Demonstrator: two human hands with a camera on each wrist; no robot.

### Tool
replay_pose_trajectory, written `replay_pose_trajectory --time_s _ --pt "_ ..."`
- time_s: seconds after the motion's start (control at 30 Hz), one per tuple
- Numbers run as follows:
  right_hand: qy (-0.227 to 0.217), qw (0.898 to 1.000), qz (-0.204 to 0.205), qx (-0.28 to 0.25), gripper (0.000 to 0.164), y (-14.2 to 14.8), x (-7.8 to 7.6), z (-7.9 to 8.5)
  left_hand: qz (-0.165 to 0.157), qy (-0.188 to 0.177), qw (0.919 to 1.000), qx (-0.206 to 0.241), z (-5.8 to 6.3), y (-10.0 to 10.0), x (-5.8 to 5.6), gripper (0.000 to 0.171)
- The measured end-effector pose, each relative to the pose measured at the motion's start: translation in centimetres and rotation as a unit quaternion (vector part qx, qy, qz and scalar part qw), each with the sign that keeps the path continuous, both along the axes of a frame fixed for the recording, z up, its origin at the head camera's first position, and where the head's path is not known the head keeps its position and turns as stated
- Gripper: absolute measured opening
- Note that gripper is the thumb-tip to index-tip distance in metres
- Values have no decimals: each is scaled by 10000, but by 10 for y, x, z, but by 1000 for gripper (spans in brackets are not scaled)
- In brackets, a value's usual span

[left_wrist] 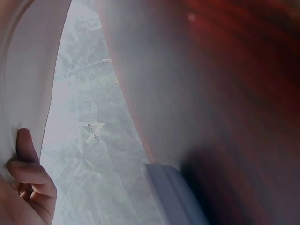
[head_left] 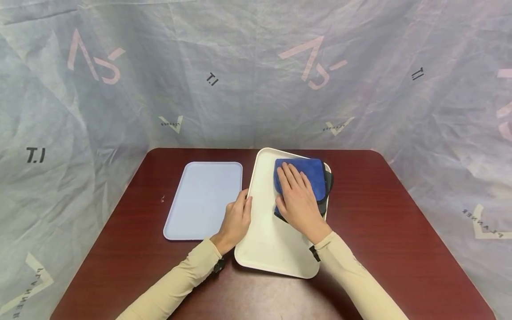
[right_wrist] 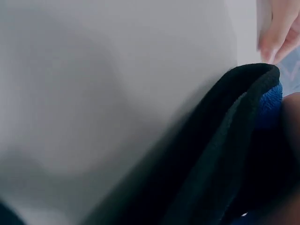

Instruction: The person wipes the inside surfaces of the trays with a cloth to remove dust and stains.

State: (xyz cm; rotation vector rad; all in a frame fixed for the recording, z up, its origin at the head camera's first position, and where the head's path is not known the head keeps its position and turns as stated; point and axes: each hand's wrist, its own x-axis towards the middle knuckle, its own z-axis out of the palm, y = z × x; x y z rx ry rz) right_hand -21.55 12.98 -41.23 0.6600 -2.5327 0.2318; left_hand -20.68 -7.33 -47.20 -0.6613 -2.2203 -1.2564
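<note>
A cream-white rectangular tray (head_left: 264,240) is lifted at a slant over the table. My left hand (head_left: 235,218) grips its left edge; the left wrist view shows the curled fingers (left_wrist: 35,180) against the tray's side. On the tray's upper right part lies a folded blue cloth (head_left: 316,171) with dark edging, its grey layers poking past the tray's right rim. My right hand (head_left: 298,202) rests on the cloth with straight fingers spread over it. In the right wrist view the cloth's dark folded border (right_wrist: 220,126) stands out against the tray surface.
A light blue-lavender tray (head_left: 204,200) lies flat on the dark red wooden table (head_left: 384,231), left of the white tray. Its rim also shows in the left wrist view. Grey printed sheeting (head_left: 248,75) hangs behind the table and along both sides.
</note>
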Motion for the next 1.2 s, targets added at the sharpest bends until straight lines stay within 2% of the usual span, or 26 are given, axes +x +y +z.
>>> replay_pose_trajectory --time_s 0.33,0.7,1.03,1.2 --pt "-93 9995 -277 -117 65 27 3 -3 -103 -118 9999 56 -2 -1 -2 31" --pt "-283 9977 -502 -343 63 58 7 -10 -103 -33 9999 53 -3 -3 -3 28" --pt "-184 9955 -751 -546 62 63 19 -16 -243 -80 9997 0 -7 -6 1 34" --pt "-138 9961 -688 -538 63 61 24 -21 -269 -65 9996 16 -9 -8 3 34"
